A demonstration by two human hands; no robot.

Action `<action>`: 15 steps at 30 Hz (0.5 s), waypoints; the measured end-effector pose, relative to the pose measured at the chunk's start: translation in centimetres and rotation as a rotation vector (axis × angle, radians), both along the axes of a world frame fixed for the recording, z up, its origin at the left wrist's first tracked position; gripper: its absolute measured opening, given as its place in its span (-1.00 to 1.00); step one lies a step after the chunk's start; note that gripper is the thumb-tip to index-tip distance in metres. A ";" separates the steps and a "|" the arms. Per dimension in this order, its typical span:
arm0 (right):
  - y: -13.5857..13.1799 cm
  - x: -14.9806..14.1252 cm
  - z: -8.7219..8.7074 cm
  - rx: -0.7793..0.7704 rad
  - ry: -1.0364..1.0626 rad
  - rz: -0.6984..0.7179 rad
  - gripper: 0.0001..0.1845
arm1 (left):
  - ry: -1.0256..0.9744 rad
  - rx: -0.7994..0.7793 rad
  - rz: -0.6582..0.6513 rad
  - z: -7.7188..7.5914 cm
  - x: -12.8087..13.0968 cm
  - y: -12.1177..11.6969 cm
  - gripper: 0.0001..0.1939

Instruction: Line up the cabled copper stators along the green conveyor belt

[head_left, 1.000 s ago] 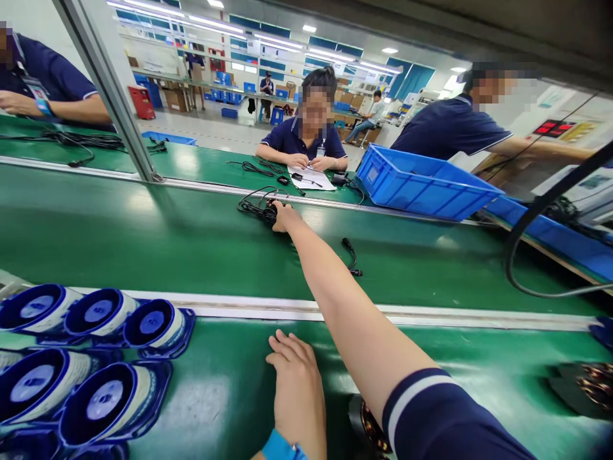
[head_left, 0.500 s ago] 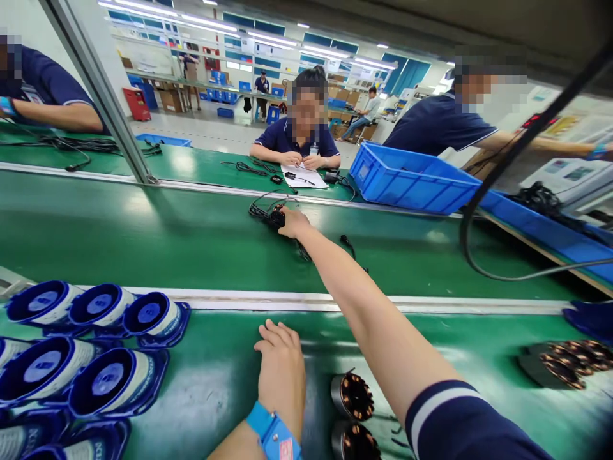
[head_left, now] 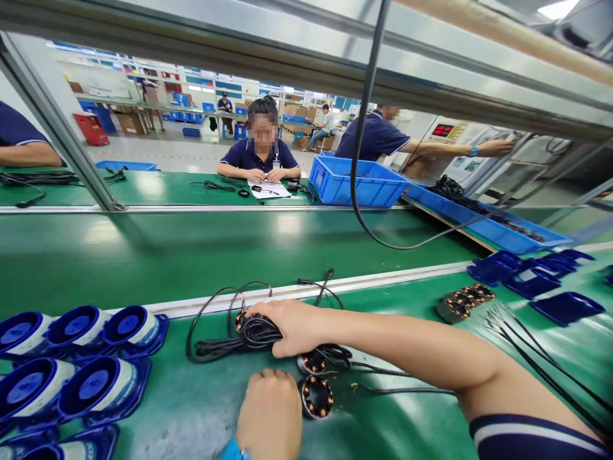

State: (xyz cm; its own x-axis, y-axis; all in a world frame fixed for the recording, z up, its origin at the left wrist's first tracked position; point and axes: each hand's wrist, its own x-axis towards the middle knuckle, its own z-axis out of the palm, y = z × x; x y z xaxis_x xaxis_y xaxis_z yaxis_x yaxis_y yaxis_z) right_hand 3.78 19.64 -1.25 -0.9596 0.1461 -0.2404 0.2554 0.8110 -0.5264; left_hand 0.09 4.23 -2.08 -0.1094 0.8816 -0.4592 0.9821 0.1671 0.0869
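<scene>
My right hand (head_left: 293,327) grips a bundle of black cables (head_left: 239,335) with a round copper-wound part at its end, resting on the near green table (head_left: 201,396). The cable loops spread left and toward the white rail. My left hand (head_left: 271,415) lies fingers curled on the table just below, next to two copper-wound stator coils (head_left: 317,396), one partly under the cables. A blue wristband shows at my left wrist.
Several blue-capped round units in blue trays (head_left: 76,370) fill the left. More coils (head_left: 462,301), blue trays (head_left: 536,278) and loose black wires (head_left: 527,348) lie at right. Beyond the green conveyor belt (head_left: 191,249) sit a co-worker, other people and a blue bin (head_left: 357,182). A black cable hangs overhead.
My right hand has pulled the cable bundle from the far side of the conveyor back across it onto the near table. The view has tilted down; my left hand stayed in place.
</scene>
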 end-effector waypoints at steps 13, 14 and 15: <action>8.9 3.2 6.0 -0.549 0.314 -0.767 -0.61 | 0.262 0.244 0.156 -1.5 -4.8 1.3 -0.56; 9.6 4.2 6.0 -0.491 0.303 -0.773 -0.61 | 0.253 0.240 0.152 -1.6 -4.9 1.5 -0.58; 10.1 5.4 6.1 -0.423 0.290 -0.771 -0.63 | 0.243 0.238 0.149 -1.7 -5.0 1.7 -0.60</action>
